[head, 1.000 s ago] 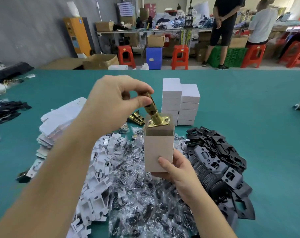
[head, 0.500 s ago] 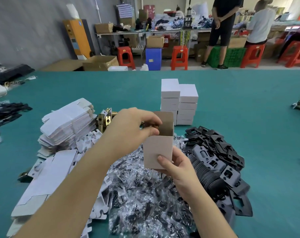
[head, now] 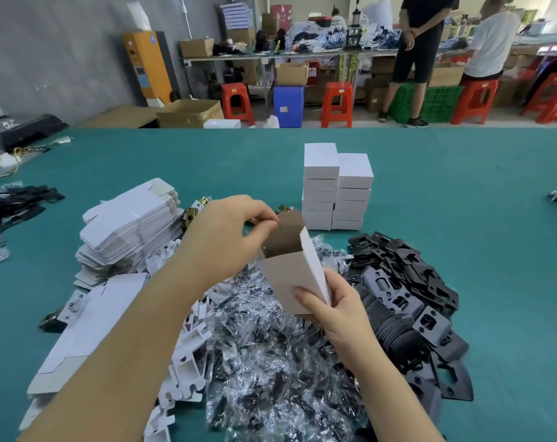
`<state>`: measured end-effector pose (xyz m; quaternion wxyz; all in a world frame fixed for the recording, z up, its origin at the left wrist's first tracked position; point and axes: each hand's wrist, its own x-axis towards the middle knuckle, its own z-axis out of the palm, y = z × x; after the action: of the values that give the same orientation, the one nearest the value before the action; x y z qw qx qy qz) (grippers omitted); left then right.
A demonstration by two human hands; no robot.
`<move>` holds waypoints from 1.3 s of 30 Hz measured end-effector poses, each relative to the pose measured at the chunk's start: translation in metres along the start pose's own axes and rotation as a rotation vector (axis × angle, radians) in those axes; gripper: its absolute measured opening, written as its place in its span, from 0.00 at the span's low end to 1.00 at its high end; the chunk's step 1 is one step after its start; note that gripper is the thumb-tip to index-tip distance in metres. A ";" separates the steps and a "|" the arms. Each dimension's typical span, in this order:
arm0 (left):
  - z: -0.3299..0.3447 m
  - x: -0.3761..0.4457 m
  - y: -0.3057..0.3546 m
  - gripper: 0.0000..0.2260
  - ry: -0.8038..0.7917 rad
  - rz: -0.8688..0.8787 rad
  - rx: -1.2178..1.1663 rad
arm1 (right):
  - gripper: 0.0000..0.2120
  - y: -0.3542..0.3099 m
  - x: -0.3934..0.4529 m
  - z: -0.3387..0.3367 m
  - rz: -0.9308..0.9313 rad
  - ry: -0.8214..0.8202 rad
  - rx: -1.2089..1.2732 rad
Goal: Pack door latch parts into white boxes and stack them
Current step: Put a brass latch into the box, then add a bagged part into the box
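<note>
Above the teal table (head: 462, 218), I am gripping the open box (head: 289, 279) with my right hand (head: 331, 311), my left hand (head: 232, 237) fingers (head: 264, 229) pinching its top flap.

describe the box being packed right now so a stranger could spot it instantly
On the teal table, look in front of the two stacks of closed white boxes. There the right hand holds the open box above the heap of clear bags. Unlike the stacked ones, its top is open, showing a brown inside.
</note>
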<state>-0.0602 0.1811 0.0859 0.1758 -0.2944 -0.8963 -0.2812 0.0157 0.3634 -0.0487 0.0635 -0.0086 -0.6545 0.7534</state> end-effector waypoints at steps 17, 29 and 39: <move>0.037 -0.036 -0.128 0.10 -0.419 -0.562 0.416 | 0.17 0.009 0.005 -0.004 0.028 0.053 -0.097; 0.045 -0.005 -0.141 0.15 -0.414 -0.591 0.491 | 0.18 0.006 0.004 -0.007 0.071 0.057 0.051; 0.040 0.006 -0.134 0.07 -0.280 -0.646 0.614 | 0.25 0.002 0.003 -0.005 0.086 0.007 0.196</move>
<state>-0.1550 0.1184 0.0034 0.0357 0.0302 -0.9989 -0.0007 0.0129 0.3680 -0.0512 0.0339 -0.0329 -0.5764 0.8158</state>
